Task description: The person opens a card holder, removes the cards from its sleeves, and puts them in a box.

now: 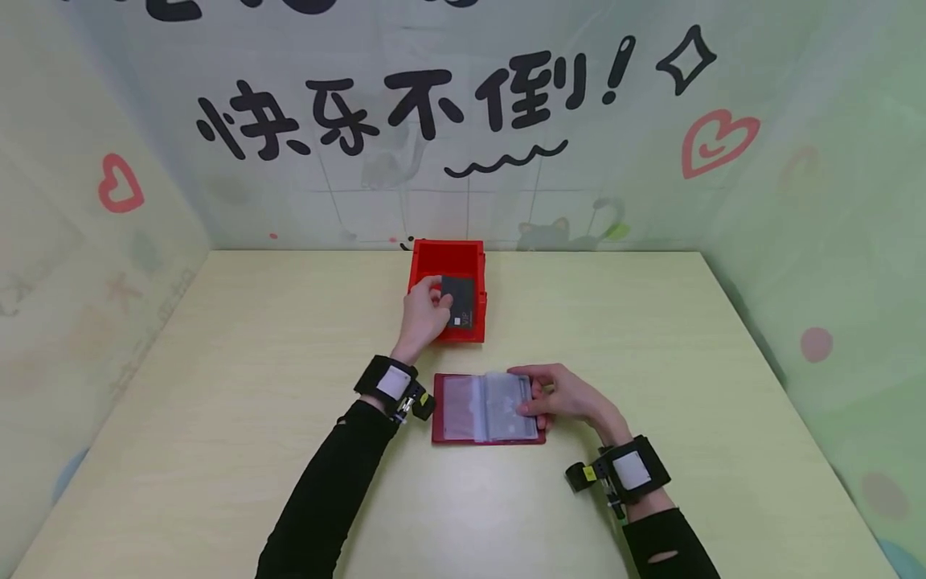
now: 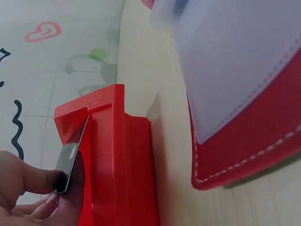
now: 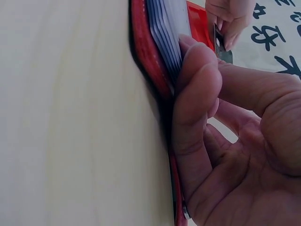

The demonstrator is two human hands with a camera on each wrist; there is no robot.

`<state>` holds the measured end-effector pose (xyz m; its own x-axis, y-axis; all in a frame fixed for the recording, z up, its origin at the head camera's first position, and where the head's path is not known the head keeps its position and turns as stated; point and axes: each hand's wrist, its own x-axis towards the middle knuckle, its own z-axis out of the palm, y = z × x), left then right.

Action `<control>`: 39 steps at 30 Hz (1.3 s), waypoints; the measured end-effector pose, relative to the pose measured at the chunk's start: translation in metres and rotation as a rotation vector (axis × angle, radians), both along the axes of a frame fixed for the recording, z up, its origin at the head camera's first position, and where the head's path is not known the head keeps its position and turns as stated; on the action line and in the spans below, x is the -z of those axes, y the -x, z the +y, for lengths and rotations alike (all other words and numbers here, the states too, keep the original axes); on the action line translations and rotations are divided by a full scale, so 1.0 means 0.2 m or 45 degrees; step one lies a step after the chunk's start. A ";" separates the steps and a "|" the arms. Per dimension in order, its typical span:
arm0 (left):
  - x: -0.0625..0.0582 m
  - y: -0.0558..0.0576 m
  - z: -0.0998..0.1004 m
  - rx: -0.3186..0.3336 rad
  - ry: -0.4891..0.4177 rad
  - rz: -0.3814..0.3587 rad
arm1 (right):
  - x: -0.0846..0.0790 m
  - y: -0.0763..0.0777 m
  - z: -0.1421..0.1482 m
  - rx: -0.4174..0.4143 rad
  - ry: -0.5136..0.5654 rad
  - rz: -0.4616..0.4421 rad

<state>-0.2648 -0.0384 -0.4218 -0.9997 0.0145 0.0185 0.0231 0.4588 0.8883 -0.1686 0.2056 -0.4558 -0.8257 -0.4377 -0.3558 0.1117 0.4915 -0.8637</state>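
A dark grey card (image 1: 459, 299) with small light print is pinched between the thumb and fingers of my left hand (image 1: 424, 315). Hand and card are over a red box (image 1: 448, 257), and the left wrist view shows the card (image 2: 72, 150) tilted at the box's rim. Nearer to me, a red card holder (image 1: 461, 408) lies opened out, with clear plastic sleeves. My right hand (image 1: 566, 396) grips its right side, the thumb over the sleeves. In the right wrist view, curled fingers press at the stacked sleeve edges (image 3: 162, 35).
The pale wooden table (image 1: 275, 386) carries the red box near its back edge. Behind it stands a printed wall (image 1: 275, 201) with black lettering and hearts, and further panels close off the left and right sides. Each wrist wears a strapped camera.
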 end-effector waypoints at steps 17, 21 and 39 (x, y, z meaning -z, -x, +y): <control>0.03 0.07 0.06 0.047 0.273 -0.043 | -0.02 0.00 0.01 -0.006 -0.002 0.008; 0.03 0.08 0.07 0.086 0.359 -0.046 | -0.02 0.00 0.01 -0.009 0.002 0.002; 0.04 0.05 0.10 0.174 0.635 -0.073 | -0.01 0.00 0.00 0.010 0.007 -0.008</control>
